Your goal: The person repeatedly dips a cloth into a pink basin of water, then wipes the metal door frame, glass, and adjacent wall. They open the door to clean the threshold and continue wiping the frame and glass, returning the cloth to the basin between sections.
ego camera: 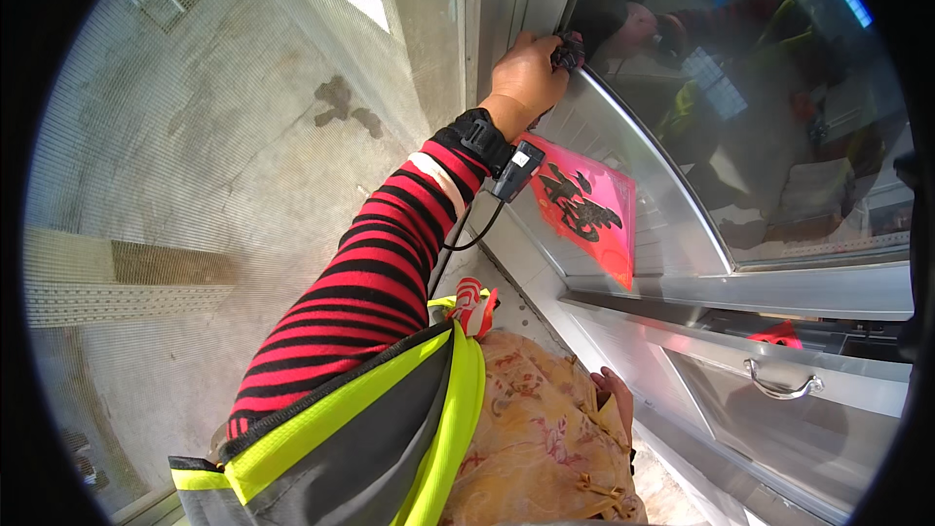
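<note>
My left hand (527,74) grips a dark patterned cloth (568,51) and presses it to the metal frame (504,0) beside the dark glass pane (738,109). Part of the cloth is hidden under my fingers and palm. Just below my wrist, a red paper diamond (584,208) with a black brushed character is stuck to the lower panel (657,212). My right hand (617,398) hangs low by my side, against the yellowish patterned garment (540,438). Only some of its fingers and its edge show, and whether it holds anything is hidden.
A fine mesh screen (219,183) spans the left, with concrete ground behind it. To the lower right stands another metal-framed panel (774,424) with a curved metal handle (785,383). A cable (486,230) runs from the small black box (518,169) strapped at my left wrist.
</note>
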Demonstrator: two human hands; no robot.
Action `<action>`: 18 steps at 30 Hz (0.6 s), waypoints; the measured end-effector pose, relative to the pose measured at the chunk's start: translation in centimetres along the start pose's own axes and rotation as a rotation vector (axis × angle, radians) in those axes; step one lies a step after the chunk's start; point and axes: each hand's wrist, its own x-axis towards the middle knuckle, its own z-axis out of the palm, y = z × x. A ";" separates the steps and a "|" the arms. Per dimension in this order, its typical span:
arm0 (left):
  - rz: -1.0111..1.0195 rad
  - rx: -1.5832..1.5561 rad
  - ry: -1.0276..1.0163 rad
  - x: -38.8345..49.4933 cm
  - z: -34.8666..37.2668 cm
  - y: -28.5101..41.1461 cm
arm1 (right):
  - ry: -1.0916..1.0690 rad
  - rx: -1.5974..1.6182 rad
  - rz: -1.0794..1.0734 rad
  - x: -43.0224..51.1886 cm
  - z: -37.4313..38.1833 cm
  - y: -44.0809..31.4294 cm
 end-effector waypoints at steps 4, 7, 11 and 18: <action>0.049 -0.035 -0.106 -0.9 -0.3 1.2 | -0.079 0.032 0.031 0.6 0.8 0.9; 0.066 -0.040 -0.180 -1.3 -0.4 1.6 | -0.078 -0.088 0.041 0.5 2.1 0.1; 0.079 -0.004 0.020 0.1 -0.9 0.2 | -0.049 -0.107 -0.009 -0.2 2.8 -1.5; 0.184 0.187 -0.148 0.1 -0.5 0.3 | -0.007 0.030 0.021 -0.5 1.6 0.2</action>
